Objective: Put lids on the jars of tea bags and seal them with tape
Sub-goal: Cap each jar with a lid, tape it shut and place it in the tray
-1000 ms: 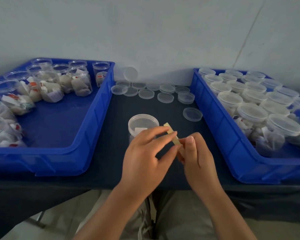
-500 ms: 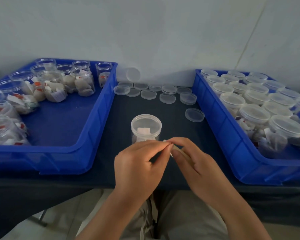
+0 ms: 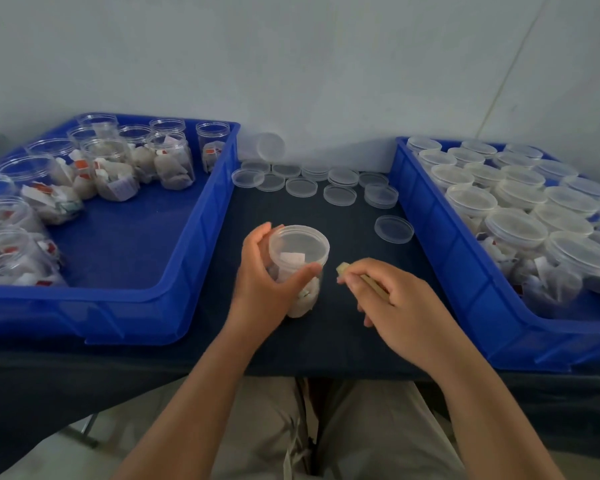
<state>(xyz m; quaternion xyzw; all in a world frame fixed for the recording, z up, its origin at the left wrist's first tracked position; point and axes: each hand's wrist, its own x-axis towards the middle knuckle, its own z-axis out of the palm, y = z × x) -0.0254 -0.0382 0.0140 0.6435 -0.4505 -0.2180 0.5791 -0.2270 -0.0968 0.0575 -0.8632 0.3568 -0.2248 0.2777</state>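
A clear jar [image 3: 300, 261] with tea bags inside and a lid on top stands on the dark table between the two blue bins. My left hand [image 3: 262, 285] grips it from the left, thumb across its front and fingers behind. Just right of the jar, my right hand [image 3: 392, 299] pinches a short beige strip of tape [image 3: 343, 269], whose free end points at the jar. The strip does not touch the jar.
The left blue bin [image 3: 201, 244] holds several open jars of tea bags [image 3: 108, 171]. The right blue bin [image 3: 440, 244] is packed with lidded jars [image 3: 515, 225]. Several loose clear lids [image 3: 340, 194] lie at the back of the table; one lid [image 3: 394, 229] lies nearer.
My left hand let go of the tape strip and took hold of the jar. My right hand kept the tape and moved right and a little away from the left hand.
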